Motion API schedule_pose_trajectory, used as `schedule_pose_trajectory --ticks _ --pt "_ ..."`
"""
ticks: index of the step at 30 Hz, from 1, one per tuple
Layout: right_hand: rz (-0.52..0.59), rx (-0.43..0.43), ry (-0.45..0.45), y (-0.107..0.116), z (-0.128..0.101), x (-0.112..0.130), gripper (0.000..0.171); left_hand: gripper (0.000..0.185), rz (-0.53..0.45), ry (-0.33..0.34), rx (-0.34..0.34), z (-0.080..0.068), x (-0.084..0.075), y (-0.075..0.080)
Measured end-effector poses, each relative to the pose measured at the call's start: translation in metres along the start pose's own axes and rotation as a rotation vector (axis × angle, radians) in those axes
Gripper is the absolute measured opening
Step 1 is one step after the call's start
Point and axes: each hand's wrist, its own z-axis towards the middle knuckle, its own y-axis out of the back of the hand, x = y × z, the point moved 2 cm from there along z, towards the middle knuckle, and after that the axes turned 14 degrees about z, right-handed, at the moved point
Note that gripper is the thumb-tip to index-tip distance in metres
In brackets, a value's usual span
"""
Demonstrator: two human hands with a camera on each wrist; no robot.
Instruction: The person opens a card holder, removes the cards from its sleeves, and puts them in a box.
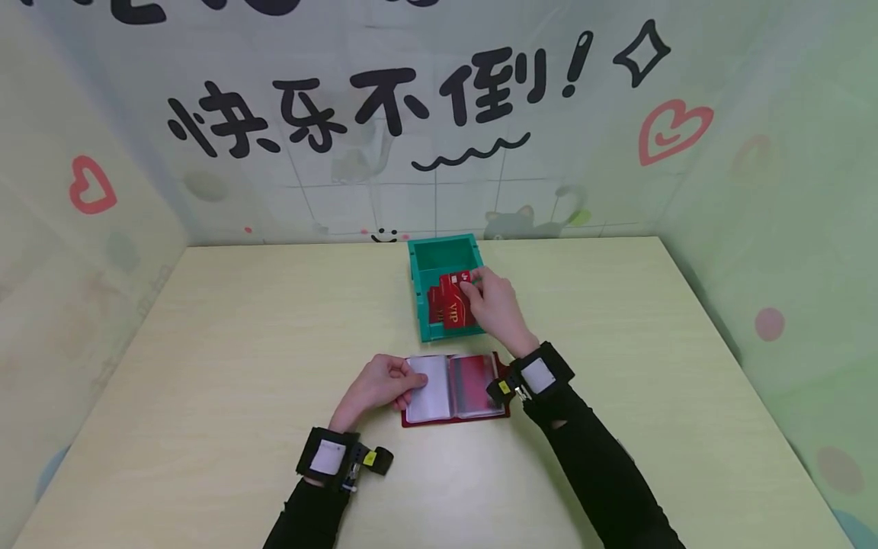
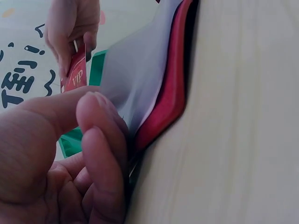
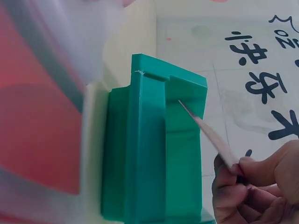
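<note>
A small card album with a red cover lies spread on the table, its clear sleeve pages showing. My left hand pinches the left pages at their outer edge, thumb on top; in the left wrist view a clear page lifts off the red cover. Something red shows through the right page. My right hand pinches a red card marked VIP by its right edge, over a green box. Another red card is inside the box, partly hidden behind it.
The box stands just beyond the album, towards the back edge of the pale wooden table. A printed backdrop rises behind the table and along both sides. Each wrist wears a black camera band.
</note>
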Motion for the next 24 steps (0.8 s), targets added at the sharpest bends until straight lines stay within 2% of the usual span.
schedule_pose_trajectory --ticks 6,14,20,24 --pt "-0.070 0.025 0.026 -0.013 0.019 0.007 0.048 0.021 0.005 0.004 -0.005 -0.001 0.001 0.001" --pt "-0.176 0.165 -0.096 -0.029 0.031 0.002 0.065 0.021 -0.001 0.004 0.001 -0.001 0.002 0.000" --pt "-0.240 0.215 -0.106 -0.037 0.034 -0.007 0.073 0.021 -0.004 -0.007 0.002 0.001 0.002 -0.001" --pt "-0.293 0.233 -0.113 -0.041 0.034 -0.012 0.068 0.021 -0.007 -0.020 0.006 0.001 0.002 -0.001"
